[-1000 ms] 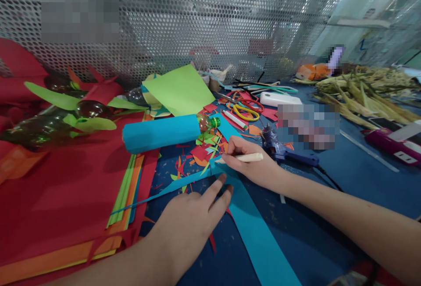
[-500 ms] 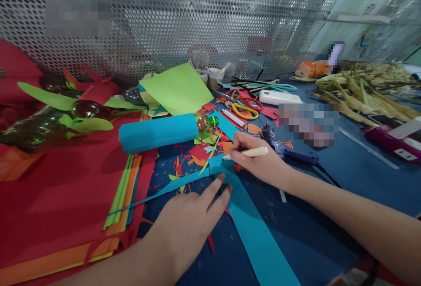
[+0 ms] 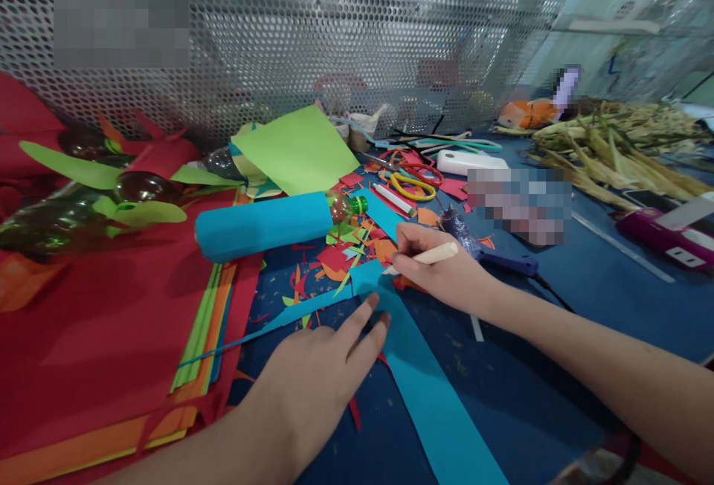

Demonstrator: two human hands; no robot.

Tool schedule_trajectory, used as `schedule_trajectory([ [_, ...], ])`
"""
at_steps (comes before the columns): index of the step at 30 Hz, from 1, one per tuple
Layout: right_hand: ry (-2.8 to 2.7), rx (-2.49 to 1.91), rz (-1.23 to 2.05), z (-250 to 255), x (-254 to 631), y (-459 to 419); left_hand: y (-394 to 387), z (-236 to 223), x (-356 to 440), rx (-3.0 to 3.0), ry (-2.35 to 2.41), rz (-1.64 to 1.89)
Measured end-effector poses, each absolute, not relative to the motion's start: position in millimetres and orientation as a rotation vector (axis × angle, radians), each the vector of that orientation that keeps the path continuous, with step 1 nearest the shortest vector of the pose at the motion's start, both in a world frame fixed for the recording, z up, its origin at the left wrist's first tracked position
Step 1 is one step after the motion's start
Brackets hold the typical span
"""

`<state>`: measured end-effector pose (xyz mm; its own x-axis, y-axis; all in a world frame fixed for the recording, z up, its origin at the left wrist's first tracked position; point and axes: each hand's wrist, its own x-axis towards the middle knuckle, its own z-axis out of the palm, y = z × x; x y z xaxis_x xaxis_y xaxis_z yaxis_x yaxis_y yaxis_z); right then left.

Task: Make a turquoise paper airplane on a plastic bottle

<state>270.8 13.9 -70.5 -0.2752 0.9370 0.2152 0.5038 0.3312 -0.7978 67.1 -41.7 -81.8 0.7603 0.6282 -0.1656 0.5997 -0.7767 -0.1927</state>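
A cream-coloured pen point(image 3: 437, 254) is pinched in my right hand point(image 3: 440, 262), its tip at the right edge of a blue paper strip point(image 3: 429, 388). My left hand point(image 3: 320, 373) lies on that same strip, fingers stretched out and pressing it to the table. From the strip's upper end a narrow blue paper offcut point(image 3: 312, 308) runs off to the left. Just beyond lies a bottle wrapped in blue paper point(image 3: 265, 225), its green cap pointing right. Another piece of blue paper point(image 3: 379, 213) is by the cap, partly hidden by my right hand.
Colourful paper scraps point(image 3: 335, 258) litter the middle. A glue gun point(image 3: 507, 262) and a white marker point(image 3: 393, 199) lie near my right hand. Red paper sheets point(image 3: 100, 321) and decorated bottles point(image 3: 53, 217) occupy the left. Dried husks point(image 3: 608, 150) and a purple power strip point(image 3: 663, 236) are at right.
The pen tip has moved slightly right across the blue strip. My left hand stays in the same place on the paper. The whole view has shifted slightly.
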Motion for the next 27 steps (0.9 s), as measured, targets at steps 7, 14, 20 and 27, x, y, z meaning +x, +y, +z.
schedule_trajectory([
  [7,-1.905,-1.27,0.833,-69,271,12,-42,-85,66,-2.864,-1.032,0.32],
  [14,-1.803,-1.235,0.786,-65,270,12,-43,-82,67,-2.815,-0.988,0.295],
  [20,-1.581,-1.059,1.053,-63,266,7,-45,-80,67,-2.796,-1.006,0.285],
  [27,-1.744,-1.089,1.162,-71,261,6,-46,-86,66,-2.799,-1.011,0.201],
])
